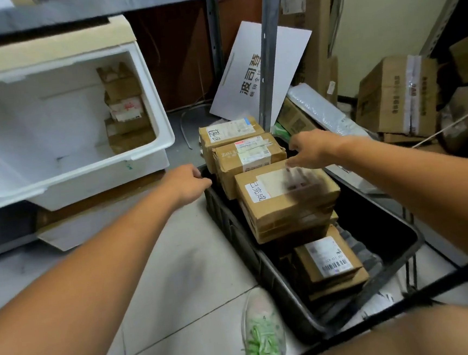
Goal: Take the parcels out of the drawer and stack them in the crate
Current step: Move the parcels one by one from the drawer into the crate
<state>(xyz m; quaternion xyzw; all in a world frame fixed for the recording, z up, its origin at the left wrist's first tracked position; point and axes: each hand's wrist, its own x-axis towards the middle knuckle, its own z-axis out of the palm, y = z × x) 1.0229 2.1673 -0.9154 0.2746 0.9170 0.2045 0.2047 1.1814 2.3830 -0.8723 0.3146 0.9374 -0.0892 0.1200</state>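
left hand point(189, 182) curled on the crate point(278, 281) at its far rim corner, apparently gripping | right hand point(311, 149) open, fingers loose just over the top parcel point(285, 195) | crate holds several stacked boxes | drawer point(163, 121) holds a few remaining parcels point(126, 110) | judged well along, not finished

Clutter is seen around a grey metal post point(268, 47) on a tiled floor point(179, 281).
A white printed board point(249, 71) is leaned behind the post; a taped cardboard carton point(389, 95) and a silvery padded package point(317, 107) are piled to the right; a green-laced shoe point(261, 330) is planted below.
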